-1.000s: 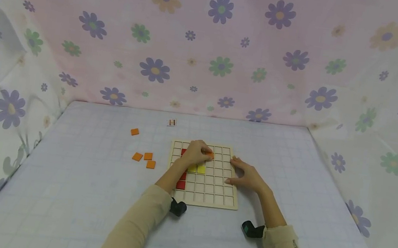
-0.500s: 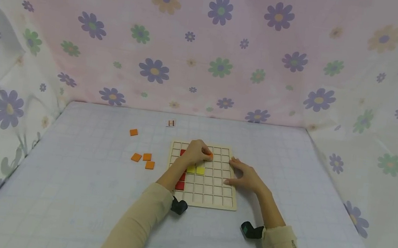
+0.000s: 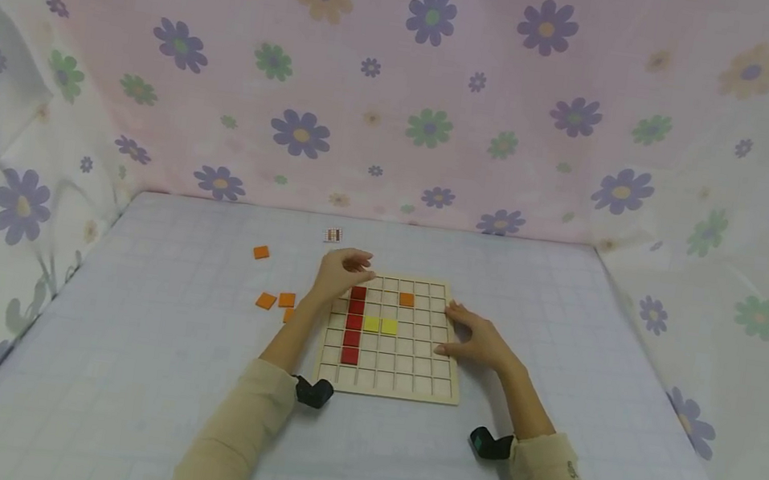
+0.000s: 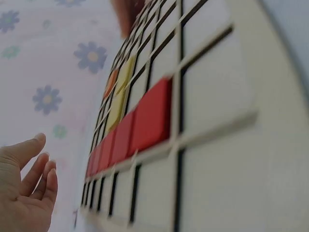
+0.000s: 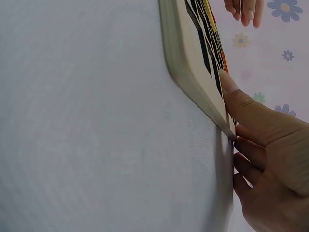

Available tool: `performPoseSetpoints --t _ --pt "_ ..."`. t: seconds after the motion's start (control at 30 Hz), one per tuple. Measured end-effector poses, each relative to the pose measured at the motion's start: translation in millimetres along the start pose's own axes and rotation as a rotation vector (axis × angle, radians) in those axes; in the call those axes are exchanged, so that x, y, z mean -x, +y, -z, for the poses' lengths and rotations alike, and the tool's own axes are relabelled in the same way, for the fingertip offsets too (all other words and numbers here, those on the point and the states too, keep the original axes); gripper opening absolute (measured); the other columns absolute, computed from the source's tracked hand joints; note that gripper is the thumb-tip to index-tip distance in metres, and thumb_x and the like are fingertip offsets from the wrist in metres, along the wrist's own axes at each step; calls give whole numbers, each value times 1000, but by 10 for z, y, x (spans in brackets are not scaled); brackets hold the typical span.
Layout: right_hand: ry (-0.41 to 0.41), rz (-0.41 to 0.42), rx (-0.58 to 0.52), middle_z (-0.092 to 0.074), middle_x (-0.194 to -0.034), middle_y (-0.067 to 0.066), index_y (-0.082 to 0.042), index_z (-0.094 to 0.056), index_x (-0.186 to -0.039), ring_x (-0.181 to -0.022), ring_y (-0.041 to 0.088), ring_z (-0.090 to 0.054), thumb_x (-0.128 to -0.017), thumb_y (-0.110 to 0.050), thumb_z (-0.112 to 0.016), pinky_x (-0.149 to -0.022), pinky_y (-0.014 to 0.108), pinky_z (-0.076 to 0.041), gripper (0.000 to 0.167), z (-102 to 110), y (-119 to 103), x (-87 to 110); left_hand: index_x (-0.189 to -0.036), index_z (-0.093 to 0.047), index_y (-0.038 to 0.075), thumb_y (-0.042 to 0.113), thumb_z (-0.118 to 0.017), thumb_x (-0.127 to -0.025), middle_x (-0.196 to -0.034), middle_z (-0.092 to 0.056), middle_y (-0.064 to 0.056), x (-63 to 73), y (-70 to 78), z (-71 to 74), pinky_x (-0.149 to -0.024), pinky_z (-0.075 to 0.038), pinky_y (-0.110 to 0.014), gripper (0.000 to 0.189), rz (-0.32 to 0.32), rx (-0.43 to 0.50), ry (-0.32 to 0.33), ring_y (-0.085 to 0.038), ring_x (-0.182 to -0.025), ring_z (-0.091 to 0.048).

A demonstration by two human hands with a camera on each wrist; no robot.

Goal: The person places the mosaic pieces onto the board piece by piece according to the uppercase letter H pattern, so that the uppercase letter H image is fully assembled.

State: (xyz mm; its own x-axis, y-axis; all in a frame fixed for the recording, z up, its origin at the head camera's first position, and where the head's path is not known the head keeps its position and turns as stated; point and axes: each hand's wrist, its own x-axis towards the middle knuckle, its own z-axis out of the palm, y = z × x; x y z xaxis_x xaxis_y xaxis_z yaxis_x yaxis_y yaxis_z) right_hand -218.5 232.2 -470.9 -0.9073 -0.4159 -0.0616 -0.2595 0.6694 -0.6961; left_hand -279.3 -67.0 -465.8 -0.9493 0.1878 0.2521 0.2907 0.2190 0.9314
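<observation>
A wooden grid board (image 3: 409, 388) lies flat on the table. One column of its cells holds several red tiles (image 3: 352, 339). Two yellow tiles (image 3: 380, 325) sit beside the column, and a single orange tile (image 3: 406, 300) lies in a cell farther back. My left hand (image 3: 342, 273) hovers over the board's back left corner, holding nothing, fingers relaxed; the left wrist view shows the same hand (image 4: 29, 188) apart from the board. On the right edge, my right hand (image 3: 480, 343) grips the board; in the right wrist view its thumb (image 5: 241, 99) lies on top and the fingers against the side.
Several loose orange tiles (image 3: 265, 301) lie left of the board, one partly hidden by the left forearm. A small patterned card (image 3: 333, 235) is near the table's back edge. Flowered cloth (image 3: 428, 128) hangs behind and at both sides.
My left hand has let go of the orange tile, which now lies in a board cell, and has moved left and back. The red column is uncovered. My right hand stays at the board's edge.
</observation>
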Motion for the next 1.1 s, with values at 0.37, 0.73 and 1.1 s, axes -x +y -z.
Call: performPoseSetpoints --t 0.37,0.73,1.1 --pt "1 -2 12 -29 -147 24 8 -41 -136 -138 40 -22 -73 -29 -80 -110 51 -19 83 4 9 2 -113 -62 -10 3 -72 -78 -117 -57 -28 178 -231 871 -92 -38 -42 38 149 -170 311 -39 -109 -48" --pt "4 -12 19 -29 -147 24 7 -41 -137 -138 40 -22 -74 -29 -80 -110 52 -19 82 2 46 18 -133 -47 -6 14 -62 -82 -133 -40 -29 289 -493 1296 -102 -28 -49 56 323 -488 269 -43 -125 -29" --pt "5 -3 -1 -30 -147 24 8 -42 -136 -138 40 -22 -74 -26 -80 -110 51 -18 81 -7 4 4 -111 -60 -9 15 -57 -87 -116 -46 -32 271 -426 1343 -94 -29 -52 34 297 -644 202 -45 -112 -36"
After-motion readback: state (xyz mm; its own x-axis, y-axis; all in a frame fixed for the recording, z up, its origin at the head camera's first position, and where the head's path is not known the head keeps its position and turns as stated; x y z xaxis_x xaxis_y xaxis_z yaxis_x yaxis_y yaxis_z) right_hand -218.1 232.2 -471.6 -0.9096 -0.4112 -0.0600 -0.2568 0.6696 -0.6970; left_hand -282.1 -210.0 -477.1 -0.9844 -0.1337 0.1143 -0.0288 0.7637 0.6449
